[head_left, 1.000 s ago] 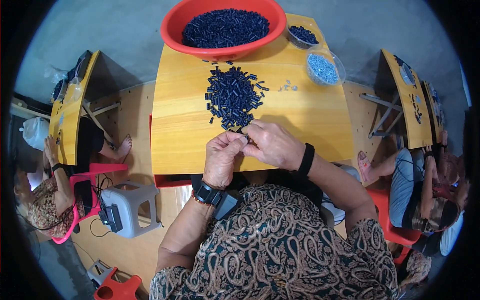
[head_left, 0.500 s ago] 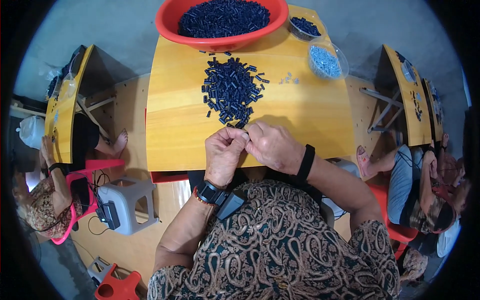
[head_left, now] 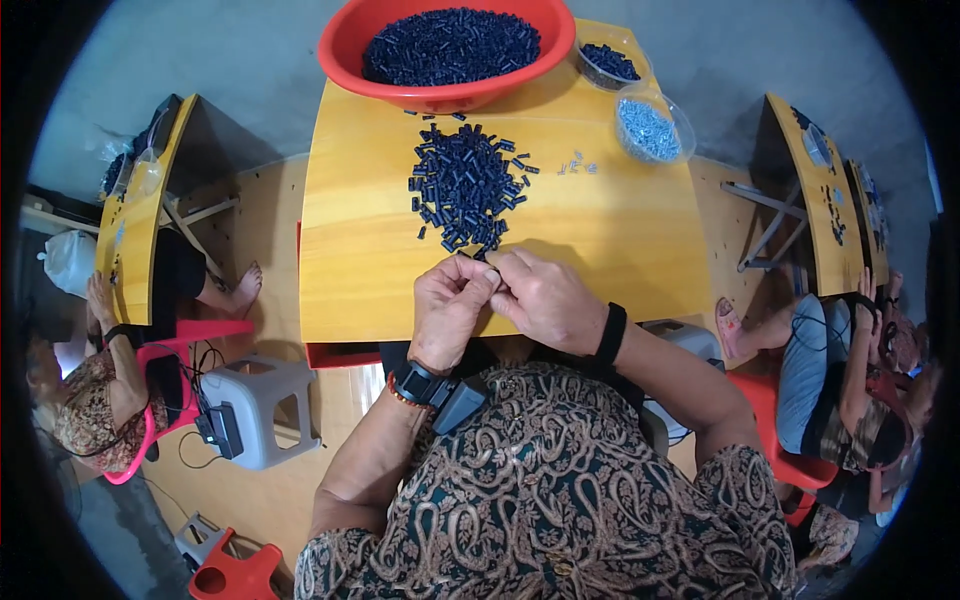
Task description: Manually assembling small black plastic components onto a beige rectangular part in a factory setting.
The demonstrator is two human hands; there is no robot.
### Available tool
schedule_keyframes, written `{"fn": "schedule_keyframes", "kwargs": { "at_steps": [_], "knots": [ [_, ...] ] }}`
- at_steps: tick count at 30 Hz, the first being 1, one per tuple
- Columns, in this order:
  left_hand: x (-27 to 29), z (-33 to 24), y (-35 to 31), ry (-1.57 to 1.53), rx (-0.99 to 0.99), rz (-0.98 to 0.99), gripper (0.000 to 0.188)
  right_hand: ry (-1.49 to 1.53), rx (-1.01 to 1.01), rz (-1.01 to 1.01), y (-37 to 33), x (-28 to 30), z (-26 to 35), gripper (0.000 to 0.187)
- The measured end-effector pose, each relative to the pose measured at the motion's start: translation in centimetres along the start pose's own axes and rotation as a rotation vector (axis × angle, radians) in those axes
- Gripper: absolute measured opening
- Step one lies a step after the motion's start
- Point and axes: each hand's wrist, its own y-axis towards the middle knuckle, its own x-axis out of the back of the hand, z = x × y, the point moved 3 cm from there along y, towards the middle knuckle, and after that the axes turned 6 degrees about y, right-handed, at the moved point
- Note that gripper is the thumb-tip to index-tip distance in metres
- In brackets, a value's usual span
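My left hand [head_left: 448, 304] and my right hand [head_left: 546, 300] meet fingertip to fingertip over the near part of a yellow wooden table [head_left: 370, 250]. Between the fingertips is a small dark piece [head_left: 490, 270], mostly hidden. Just beyond my hands lies a loose pile of small dark blue cylindrical parts [head_left: 464, 186]. A red basin [head_left: 350, 50] full of the same dark parts stands at the far edge. A few tiny silver pieces [head_left: 576, 164] lie to the right of the pile.
Two clear bowls stand at the far right: one with dark parts [head_left: 606, 62], one with silver-blue pieces [head_left: 650, 128]. Other people sit at yellow tables on the left [head_left: 130, 220] and right [head_left: 820, 200]. A grey stool [head_left: 262, 408] stands at the lower left.
My hands stay together at the near edge of the pile. The view has shifted slightly, so the table and basin sit a little higher in the picture.
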Motion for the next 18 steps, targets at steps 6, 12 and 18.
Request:
{"fn": "schedule_keyframes", "kwargs": {
  "at_steps": [6, 12, 18],
  "knots": [
    [4.2, -3.6, -2.1, -0.06, -0.331, -0.199, 0.006, 0.322, -0.319, -0.032, -1.3, 1.6, -4.0, 0.032],
    [16.4, -5.3, -5.7, -0.097, -0.525, -0.938, 0.008, 0.131, -0.065, -0.139, 0.6, 3.2, -4.8, 0.016],
    [26.1, 2.7, -6.9, -0.304, -0.261, -0.872, 0.013, 0.153, 0.082, 0.053, 2.3, 0.5, -2.9, 0.002]
  ]
}}
